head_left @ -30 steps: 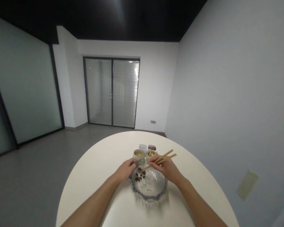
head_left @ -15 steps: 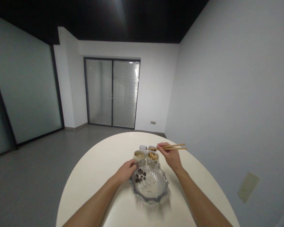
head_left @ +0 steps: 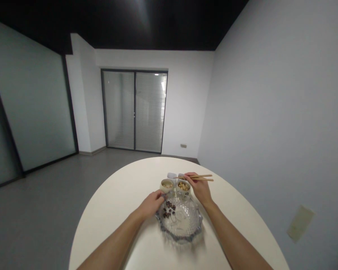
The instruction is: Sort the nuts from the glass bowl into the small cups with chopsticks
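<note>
A scalloped glass bowl sits on the round white table and holds several dark beans at its left side. My left hand grips the bowl's left rim, fingers curled. My right hand is closed on a pair of wooden chopsticks, held almost level with their tips over the far small cups. Behind the bowl stand small white cups: one with pale nuts, one with peanuts, and two further back.
The table edge curves away on the left and far side. A grey wall runs close along the right. Grey floor and a glass sliding door lie beyond the table.
My right hand lifted the chopsticks out of the glass bowl and carried them back over the small cups, turning them level. My left hand stayed on the bowl's rim.
</note>
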The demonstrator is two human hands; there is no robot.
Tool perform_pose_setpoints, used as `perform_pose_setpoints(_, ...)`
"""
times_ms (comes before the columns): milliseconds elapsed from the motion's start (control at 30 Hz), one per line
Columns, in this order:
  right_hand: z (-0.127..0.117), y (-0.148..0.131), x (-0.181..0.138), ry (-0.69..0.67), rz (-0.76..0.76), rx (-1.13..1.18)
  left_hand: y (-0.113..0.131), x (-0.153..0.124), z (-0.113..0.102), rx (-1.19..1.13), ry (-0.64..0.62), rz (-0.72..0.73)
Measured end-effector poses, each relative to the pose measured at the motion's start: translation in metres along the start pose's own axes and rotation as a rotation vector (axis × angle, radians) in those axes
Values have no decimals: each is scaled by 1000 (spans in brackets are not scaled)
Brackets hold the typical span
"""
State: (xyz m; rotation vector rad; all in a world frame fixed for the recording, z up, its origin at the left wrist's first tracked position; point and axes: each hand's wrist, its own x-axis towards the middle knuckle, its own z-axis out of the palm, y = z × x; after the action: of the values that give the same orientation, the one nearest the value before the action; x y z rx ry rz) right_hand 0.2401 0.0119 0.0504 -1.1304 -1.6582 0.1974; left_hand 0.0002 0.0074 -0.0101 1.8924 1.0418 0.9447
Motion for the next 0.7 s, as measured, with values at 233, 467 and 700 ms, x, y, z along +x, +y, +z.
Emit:
perform_pose_setpoints(233,-19,-19,-14,87,38,127,2,-1,-1,1,-7,-7)
perform_pose_setpoints(467,-32,-27,-30,-168,87,187,0,-1,0,19,-3,-1)
perform_pose_setpoints(700,-21,-27,-36,-281,80,168,0,-2,0,3,-11,7)
